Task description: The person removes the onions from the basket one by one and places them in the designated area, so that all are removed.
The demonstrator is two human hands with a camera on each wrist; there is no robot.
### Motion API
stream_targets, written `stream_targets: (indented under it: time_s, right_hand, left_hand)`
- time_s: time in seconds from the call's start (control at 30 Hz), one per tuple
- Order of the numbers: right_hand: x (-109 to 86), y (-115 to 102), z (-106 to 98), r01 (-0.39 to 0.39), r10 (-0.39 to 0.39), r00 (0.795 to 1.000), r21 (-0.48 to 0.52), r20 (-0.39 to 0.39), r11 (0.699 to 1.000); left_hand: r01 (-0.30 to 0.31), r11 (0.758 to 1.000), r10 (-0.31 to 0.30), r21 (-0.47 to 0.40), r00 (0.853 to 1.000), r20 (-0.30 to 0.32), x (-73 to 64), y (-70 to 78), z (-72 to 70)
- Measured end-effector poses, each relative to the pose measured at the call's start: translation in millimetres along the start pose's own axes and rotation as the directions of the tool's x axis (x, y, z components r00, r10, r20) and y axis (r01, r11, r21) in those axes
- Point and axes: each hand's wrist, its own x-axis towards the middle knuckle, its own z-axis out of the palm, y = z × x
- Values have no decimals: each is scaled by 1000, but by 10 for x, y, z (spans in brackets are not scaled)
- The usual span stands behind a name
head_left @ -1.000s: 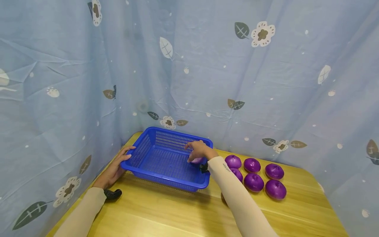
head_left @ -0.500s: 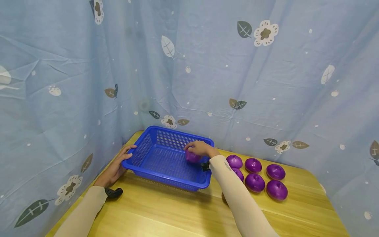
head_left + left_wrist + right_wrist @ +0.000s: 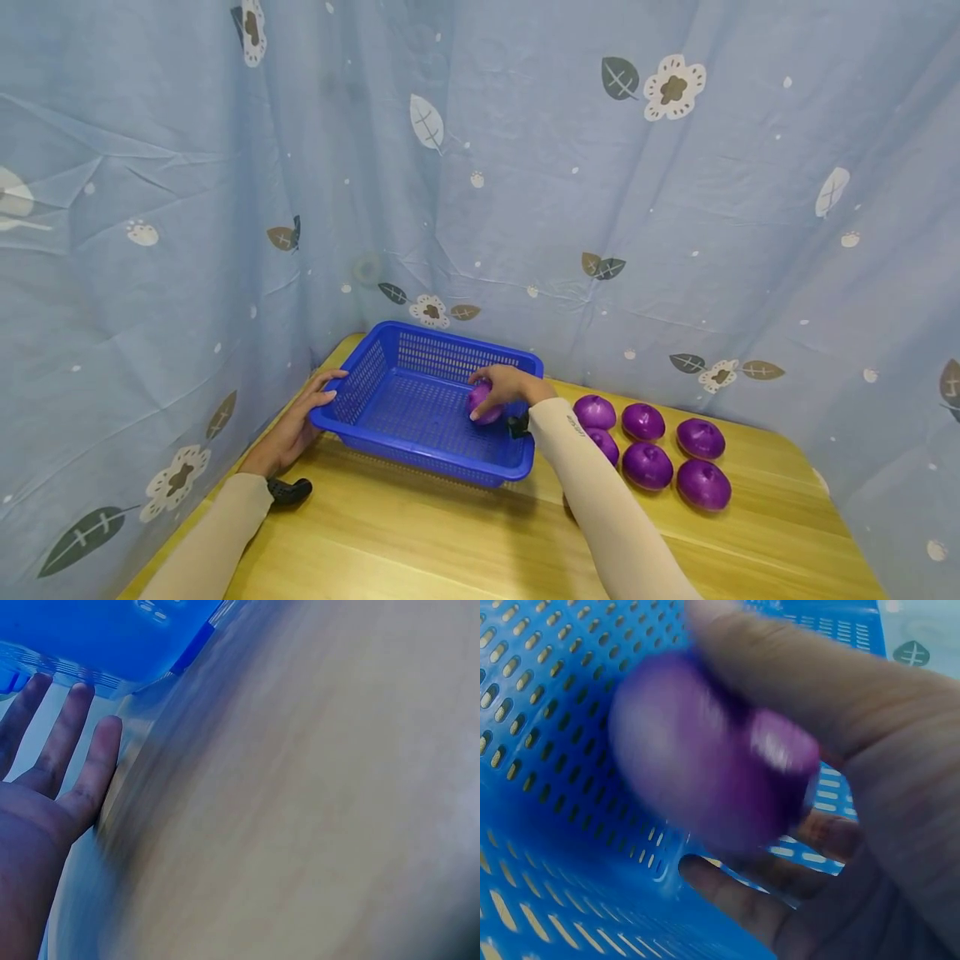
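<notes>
My right hand point(image 3: 504, 387) is inside the blue slotted plastic basket point(image 3: 420, 454), toward its right end. It holds a shiny purple onion point(image 3: 480, 398) between thumb and fingers. In the right wrist view the onion point(image 3: 682, 750) is blurred, with the thumb across it and the other fingers beneath. My left hand point(image 3: 296, 417) touches the basket's left rim with its fingertips. The left wrist view shows fairly straight fingers point(image 3: 64, 742) of that hand reaching the basket's outer wall point(image 3: 112, 645).
Several more purple onions point(image 3: 647, 465) stand in rough rows on the wooden table point(image 3: 420, 533), right of the basket. My right forearm partly covers some. A blue patterned curtain point(image 3: 495, 208) hangs behind and along the left.
My right hand and the onion have shifted and turned slightly inside the basket, so more of the onion shows. My left hand stays at the rim, and the basket has hardly moved.
</notes>
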Motion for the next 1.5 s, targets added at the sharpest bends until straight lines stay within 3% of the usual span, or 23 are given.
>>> stream_targets:
  time_s: [0.2, 0.47, 0.57, 1.03, 1.5]
  right_hand:
    - [-32, -30, 4, -29, 28, 1000, -39, -12, 999]
    - [-67, -57, -5, -175, 176, 984, -84, 12, 981]
    - [-79, -48, 7, -196, 198, 980, -87, 14, 977]
    - [-19, 33, 24, -17, 17, 998, 5, -61, 1000]
    - [-39, 50, -83, 72, -65, 982, 32, -176, 997]
  left_hand:
    - [8, 1000, -8, 3, 1000, -20, -7, -6, 6]
    - [11, 1000, -11, 17, 1000, -15, -9, -15, 1]
    - [8, 1000, -8, 24, 1000, -12, -2, -9, 8]
    - [5, 999, -5, 32, 1000, -8, -3, -2, 8]
    - [9, 1000, -9, 13, 1000, -14, -3, -9, 5]
